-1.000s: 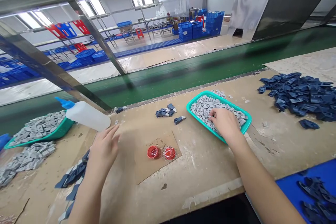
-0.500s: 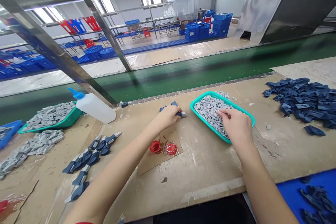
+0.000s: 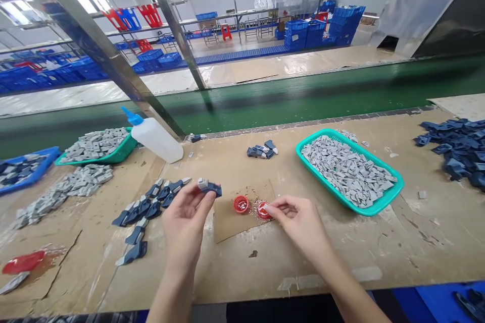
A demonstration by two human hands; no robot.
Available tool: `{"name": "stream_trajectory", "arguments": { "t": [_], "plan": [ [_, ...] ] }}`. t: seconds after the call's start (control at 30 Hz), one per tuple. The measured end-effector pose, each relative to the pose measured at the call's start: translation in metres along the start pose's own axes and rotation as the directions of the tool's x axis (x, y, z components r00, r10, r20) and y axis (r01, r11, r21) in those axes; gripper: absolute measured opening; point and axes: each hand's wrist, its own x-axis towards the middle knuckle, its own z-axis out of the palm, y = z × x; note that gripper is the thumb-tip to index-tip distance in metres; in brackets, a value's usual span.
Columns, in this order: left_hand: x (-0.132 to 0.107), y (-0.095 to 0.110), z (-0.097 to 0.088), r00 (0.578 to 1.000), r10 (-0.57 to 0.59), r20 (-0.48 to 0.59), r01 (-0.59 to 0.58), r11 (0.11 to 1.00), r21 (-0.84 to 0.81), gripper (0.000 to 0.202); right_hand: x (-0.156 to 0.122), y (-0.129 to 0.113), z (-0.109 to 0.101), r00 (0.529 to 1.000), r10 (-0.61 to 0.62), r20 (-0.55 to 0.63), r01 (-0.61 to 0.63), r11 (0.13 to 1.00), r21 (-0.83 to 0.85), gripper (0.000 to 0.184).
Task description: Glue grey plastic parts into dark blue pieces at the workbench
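Observation:
My left hand (image 3: 186,217) is raised above the bench and pinches a dark blue plastic part with a grey end (image 3: 208,187) between its fingertips. My right hand (image 3: 297,222) is pinched, its fingertips at the right one of two red caps (image 3: 263,210) on a scrap of cardboard (image 3: 231,219); what it holds is too small to make out. The left red cap (image 3: 241,204) sits just beside it. A teal tray (image 3: 382,204) full of small grey pieces lies to the right of my right hand.
A row of assembled blue-grey parts (image 3: 151,199) lies left of my left hand. A small heap of them (image 3: 261,150) sits further back. A white squeeze bottle (image 3: 156,136) lies by a second teal tray (image 3: 113,154). Loose blue parts (image 3: 458,149) are piled right, with a green conveyor (image 3: 303,96) behind.
My left hand came back from the small heap holding a blue part. My right hand left the teal tray and moved to the red caps.

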Motion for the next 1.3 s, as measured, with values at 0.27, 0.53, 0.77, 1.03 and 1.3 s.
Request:
{"name": "stream_trajectory", "arguments": {
  "t": [0.27,0.53,0.77,1.03,1.3],
  "plan": [
    [-0.041,-0.021,-0.023,0.985,-0.131,-0.111,0.120,0.988,-0.097,0.028,0.007,0.010,0.004,0.991,0.133,-0.009,-0.133,0.991,0.000,0.027],
    [-0.051,-0.022,-0.015,0.982,-0.185,-0.042,0.176,0.971,-0.163,0.025,0.008,0.015,0.005,0.989,0.126,-0.076,-0.125,0.992,0.014,0.042],
    [-0.059,-0.020,0.000,0.957,-0.288,-0.034,0.270,0.930,-0.250,0.030,0.006,0.009,0.000,0.996,0.082,0.028,-0.086,0.959,0.271,0.046],
    [-0.069,-0.026,0.025,0.917,-0.371,0.145,0.397,0.876,-0.275,0.032,-0.015,-0.011,-0.007,0.984,0.049,0.169,-0.115,0.905,0.408,0.046],
    [-0.072,-0.020,0.029,0.921,-0.307,0.239,0.362,0.901,-0.241,0.025,-0.015,-0.015,-0.005,0.963,0.081,0.258,-0.178,0.908,0.380,0.051]
  ]
}}
